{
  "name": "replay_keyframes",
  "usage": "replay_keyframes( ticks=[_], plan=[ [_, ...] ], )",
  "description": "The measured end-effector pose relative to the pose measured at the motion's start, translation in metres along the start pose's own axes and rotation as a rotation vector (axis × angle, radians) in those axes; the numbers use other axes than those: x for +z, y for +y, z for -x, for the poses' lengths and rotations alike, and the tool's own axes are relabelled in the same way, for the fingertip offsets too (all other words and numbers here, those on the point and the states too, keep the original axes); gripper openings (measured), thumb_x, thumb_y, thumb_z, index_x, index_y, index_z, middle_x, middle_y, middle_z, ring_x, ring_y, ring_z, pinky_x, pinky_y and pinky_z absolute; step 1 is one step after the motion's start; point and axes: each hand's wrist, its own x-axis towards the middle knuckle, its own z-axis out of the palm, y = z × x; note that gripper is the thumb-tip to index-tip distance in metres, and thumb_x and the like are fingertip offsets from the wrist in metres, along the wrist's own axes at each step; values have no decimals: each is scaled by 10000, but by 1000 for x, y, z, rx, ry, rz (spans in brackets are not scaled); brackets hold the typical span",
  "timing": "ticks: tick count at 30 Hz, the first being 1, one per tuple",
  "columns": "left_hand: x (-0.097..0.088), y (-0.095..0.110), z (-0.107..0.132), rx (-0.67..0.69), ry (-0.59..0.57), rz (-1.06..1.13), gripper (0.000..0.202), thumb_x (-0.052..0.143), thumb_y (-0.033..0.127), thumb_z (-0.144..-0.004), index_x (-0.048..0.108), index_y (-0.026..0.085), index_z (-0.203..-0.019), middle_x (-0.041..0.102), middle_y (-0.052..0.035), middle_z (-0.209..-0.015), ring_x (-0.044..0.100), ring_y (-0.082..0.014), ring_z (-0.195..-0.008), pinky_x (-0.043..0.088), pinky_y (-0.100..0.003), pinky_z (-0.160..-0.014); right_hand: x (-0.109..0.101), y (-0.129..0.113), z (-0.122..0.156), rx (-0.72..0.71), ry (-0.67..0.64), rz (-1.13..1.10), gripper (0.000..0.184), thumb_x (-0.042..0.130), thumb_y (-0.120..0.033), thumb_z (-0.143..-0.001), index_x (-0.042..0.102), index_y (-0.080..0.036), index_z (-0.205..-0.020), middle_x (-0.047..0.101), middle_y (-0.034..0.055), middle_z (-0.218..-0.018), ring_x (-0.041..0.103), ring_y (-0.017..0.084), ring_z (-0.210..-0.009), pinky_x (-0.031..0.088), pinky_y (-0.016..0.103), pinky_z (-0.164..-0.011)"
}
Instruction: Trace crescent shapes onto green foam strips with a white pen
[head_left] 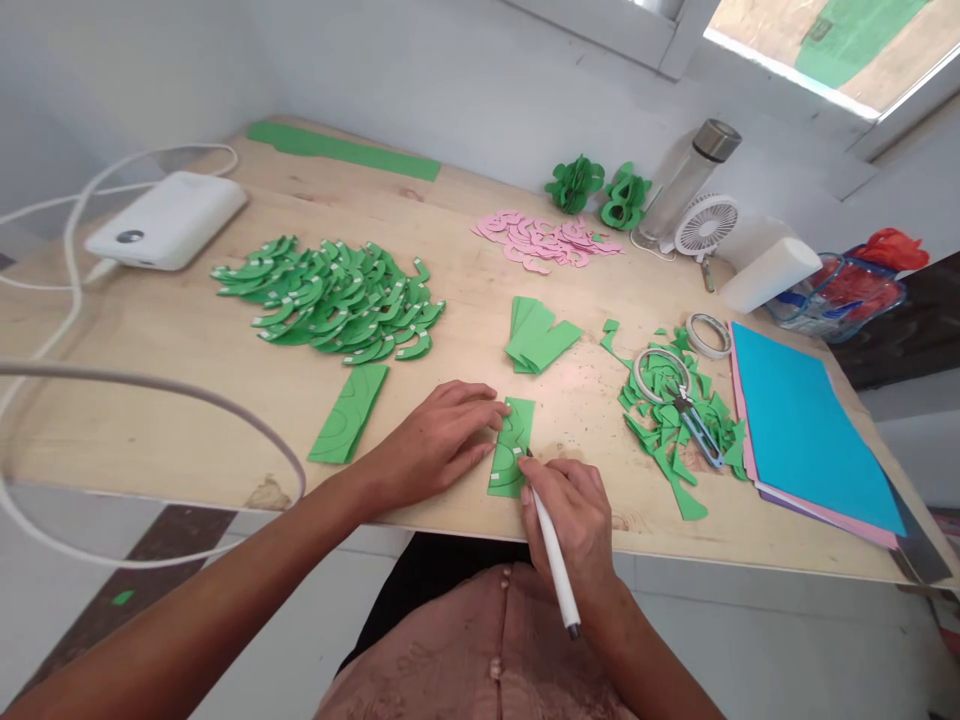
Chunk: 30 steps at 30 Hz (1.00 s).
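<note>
light: bright, even, daylight look | brightest: window (862,40) upper right, partly washed out | glare: pale sheen mid-table (577,400) | shadows: soft, weak | distortion: wide-angle, table's front edge bows, near cable (161,383) stretched | focus: fair, marks on strip (514,437) soft | far right: darker

At the near edge of the table (461,262), the right hand (576,515) holds a white pen (555,560), tip at the right edge of a green strip (513,442); the left hand's (448,432) fingertips touch its left side. Green curved pieces (341,302) lie heaped farther left, pink pieces (551,240) beyond.
</note>
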Motion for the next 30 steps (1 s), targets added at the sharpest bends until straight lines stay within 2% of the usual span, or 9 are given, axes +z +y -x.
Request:
replay_keyframes(
  ticks=[9,15,21,30],
  plan=[
    [-2,0,-9,-114,-3,80,175,471,188,-936,605,208,-1048,672,-71,-1138,536,-244,-1227,449,-457,-1040,1,2,1,-17,0,21,259,517,-87,-942,637,-160,-1159,747,60,-841,631,211,-807,453,364,-749],
    [3,0,-12,-169,35,103,133,526,226,-900,607,221,-1006,648,-74,-1127,542,-252,-1205,453,-472,-1033,2,3,2,-13,-6,35,238,521,-99,-946,651,-161,-1136,752,55,-842,637,201,-798,457,361,-756],
    [11,-1,-15,-125,79,102,147,544,183,-880,579,221,-1018,656,-56,-1072,566,-244,-1105,446,-480,-1007,3,3,2,-25,13,18,269,538,-85,-918,650,-157,-1151,751,61,-841,648,219,-811,477,373,-749],
    [11,0,-15,-126,77,56,191,554,167,-869,571,216,-1053,642,-62,-1111,546,-253,-1136,428,-470,-1018,2,2,0,-27,39,20,283,541,-69,-910,651,-173,-1149,753,56,-842,646,216,-802,489,371,-762]
  ],
)
